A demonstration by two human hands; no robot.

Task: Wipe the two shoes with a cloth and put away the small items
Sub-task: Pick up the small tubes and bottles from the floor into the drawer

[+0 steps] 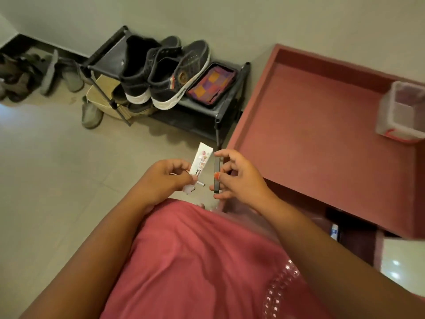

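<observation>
Two dark high-top shoes (161,72) with white soles stand side by side on the top shelf of a black rack (220,109). Beside them, a black tray holds a folded checked cloth (211,85) in purple and orange. My left hand (165,178) grips a small white carton (199,163) together with a thin pen-like item (200,184). My right hand (239,178) pinches a slim dark stick (216,174) upright, just right of the carton. Both hands are in front of my body, over the floor.
A red-brown cabinet top (310,139) with a raised rim lies to the right, with a clear plastic box (402,111) at its far corner. Slippers and shoes (46,74) lie along the wall at left. A cardboard box (103,90) sits under the rack.
</observation>
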